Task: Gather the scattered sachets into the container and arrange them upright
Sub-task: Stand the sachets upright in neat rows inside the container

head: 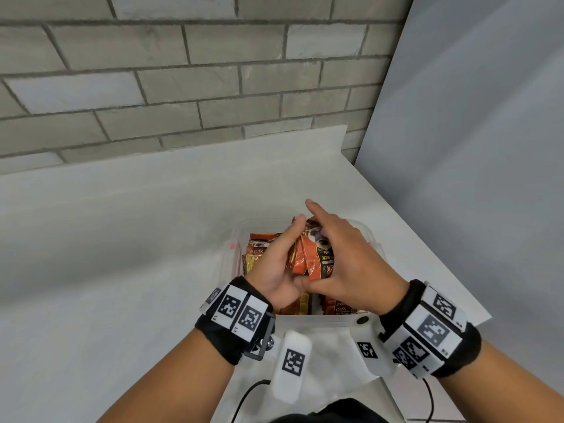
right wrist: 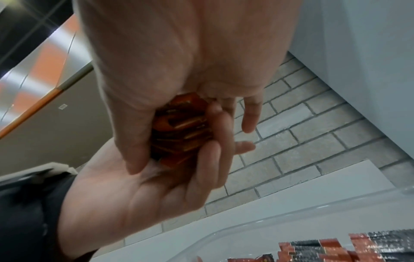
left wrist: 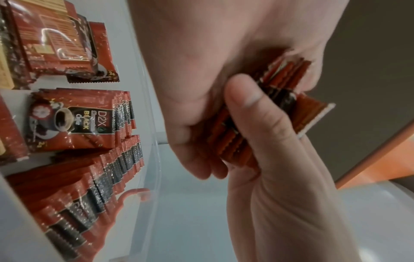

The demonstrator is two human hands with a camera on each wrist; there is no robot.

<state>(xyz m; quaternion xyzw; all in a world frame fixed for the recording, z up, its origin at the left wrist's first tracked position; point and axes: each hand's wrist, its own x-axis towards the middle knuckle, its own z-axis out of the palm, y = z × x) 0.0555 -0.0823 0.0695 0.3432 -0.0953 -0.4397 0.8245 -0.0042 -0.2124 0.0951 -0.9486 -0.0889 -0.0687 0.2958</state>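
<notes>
A bundle of red-orange coffee sachets [head: 308, 257] is held above a clear plastic container [head: 232, 248] on the white counter. My left hand [head: 274, 264] cups the bundle from the left, with its fingers along its side. My right hand [head: 351, 257] grips it from the right, index finger lifted. In the left wrist view the bundle [left wrist: 280, 85] sits between my left palm [left wrist: 201, 62] and the right thumb [left wrist: 246, 101]. The right wrist view shows the bundle [right wrist: 179, 127] edge-on between both hands. Rows of sachets [left wrist: 74, 117] stand inside the container.
The white counter [head: 122, 239] meets a grey brick wall [head: 183, 87] behind and a plain grey panel [head: 457, 148] on the right. The counter's right edge runs diagonally close to the container. More sachets [right wrist: 325, 248] show through the container rim [right wrist: 246, 225].
</notes>
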